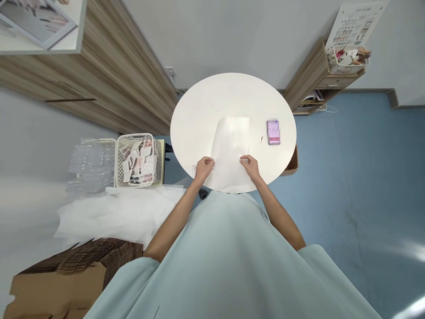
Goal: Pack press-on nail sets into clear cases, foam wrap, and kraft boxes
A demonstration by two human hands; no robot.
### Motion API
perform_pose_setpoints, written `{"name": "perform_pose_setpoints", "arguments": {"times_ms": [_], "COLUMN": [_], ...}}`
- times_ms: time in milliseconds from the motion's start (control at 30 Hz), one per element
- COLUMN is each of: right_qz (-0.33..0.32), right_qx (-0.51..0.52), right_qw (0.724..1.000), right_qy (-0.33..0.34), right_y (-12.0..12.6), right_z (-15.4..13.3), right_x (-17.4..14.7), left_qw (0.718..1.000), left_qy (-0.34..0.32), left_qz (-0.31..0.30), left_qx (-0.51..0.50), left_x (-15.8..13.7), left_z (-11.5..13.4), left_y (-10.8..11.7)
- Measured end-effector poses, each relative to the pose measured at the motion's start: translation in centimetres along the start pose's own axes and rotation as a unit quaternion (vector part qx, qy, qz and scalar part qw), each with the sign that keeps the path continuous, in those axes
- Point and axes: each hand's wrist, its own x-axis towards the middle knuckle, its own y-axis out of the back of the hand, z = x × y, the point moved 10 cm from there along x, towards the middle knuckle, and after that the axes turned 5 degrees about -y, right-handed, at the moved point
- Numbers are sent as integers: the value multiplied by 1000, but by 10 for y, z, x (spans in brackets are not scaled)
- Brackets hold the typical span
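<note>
A thin, slightly see-through white sheet [229, 153] lies on the round white table [192, 106], reaching down to the near edge. Whether it is a single sheet or a flat bag, I cannot tell. My left hand [204, 168] is closed in a pinch at the sheet's left edge. Opposite it, my right hand [250, 167] pinches the right edge, thumb and forefinger together. The sheet's far end is flat on the tabletop and has a squared right corner. A phone [273, 132] with a lit, blurred screen rests to the right of the sheet.
Left of the table stands a white basket [156, 166] of small packets, beside stacked clear plastic packaging [91, 166]. White sheets [113, 212] lie nearer me, above flattened cardboard boxes [59, 288]. A wooden cabinet [133, 66] borders the back left, a shelf unit [308, 79] the right.
</note>
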Motion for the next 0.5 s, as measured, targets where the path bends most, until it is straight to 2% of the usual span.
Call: {"name": "perform_pose_setpoints", "arguments": {"times_ms": [167,333,400,500], "right_qz": [-5,7,16,35], "right_qx": [-23,-65,-79,-100], "right_qw": [1000,998,996,994], "right_qy": [-16,-24,-28,-28], "right_y": [-6,-11,-10,-8], "right_z": [19,37,43,47], "right_x": [13,21,23,26], "left_qw": [999,991,984,959], "left_qy": [13,6,-26,-114], "left_qz": [-9,-24,-22,-25], "left_qx": [28,129,175,260], "left_x": [13,19,20,18], "left_z": [-25,-37,-36,-28], "left_y": [18,28,37,53]}}
